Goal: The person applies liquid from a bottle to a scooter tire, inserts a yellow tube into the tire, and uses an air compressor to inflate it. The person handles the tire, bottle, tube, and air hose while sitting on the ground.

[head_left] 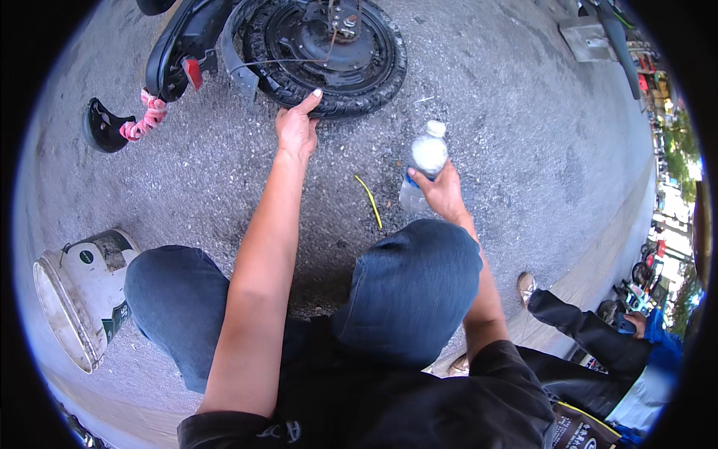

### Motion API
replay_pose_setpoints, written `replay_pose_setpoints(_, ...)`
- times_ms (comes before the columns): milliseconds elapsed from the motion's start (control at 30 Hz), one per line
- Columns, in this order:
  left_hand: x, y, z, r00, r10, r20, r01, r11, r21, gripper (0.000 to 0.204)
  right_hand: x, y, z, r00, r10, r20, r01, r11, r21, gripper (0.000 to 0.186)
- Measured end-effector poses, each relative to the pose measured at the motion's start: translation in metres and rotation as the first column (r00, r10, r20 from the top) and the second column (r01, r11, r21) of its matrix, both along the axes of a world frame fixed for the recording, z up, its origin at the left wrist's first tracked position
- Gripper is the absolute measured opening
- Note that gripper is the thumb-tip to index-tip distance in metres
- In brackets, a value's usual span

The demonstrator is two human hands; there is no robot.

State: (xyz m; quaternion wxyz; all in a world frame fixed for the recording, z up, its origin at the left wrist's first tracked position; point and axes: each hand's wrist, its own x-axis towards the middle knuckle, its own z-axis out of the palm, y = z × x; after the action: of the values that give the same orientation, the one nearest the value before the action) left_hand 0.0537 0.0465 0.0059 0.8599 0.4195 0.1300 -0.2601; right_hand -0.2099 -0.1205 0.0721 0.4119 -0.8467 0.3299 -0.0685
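Note:
My left hand [298,129] grips the lower edge of a black tire [351,101] on a wheel with a dark hub [314,49], bolts and a cable. My right hand [437,188] is wrapped round a clear plastic bottle [425,153] with a white cap, held below and right of the wheel. A thin yellow strip [369,200] lies on the pavement between my hands, above my right knee.
Black vehicle body [168,63] with a pink coiled cord [143,120] is at upper left. A white bucket [71,299] is beside my left knee. A co-worker or bystander in blue [654,344] holds a phone at lower right. A metal object [587,37] is at upper right.

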Motion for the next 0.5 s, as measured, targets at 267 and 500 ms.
replay_pose_setpoints(267,-0.007,-0.012,-0.013,0.992,0.118,0.052,-0.117,0.993,-0.017,0.042,0.091,-0.004,0.14,0.484,0.584,-0.652,-0.559,0.78,0.283,0.066)
replay_pose_setpoints(500,-0.027,-0.036,-0.013,0.977,0.209,-0.042,-0.212,0.973,-0.091,0.06,0.143,-0.001,0.184,0.481,0.518,-0.707,-0.534,0.813,0.233,0.073)
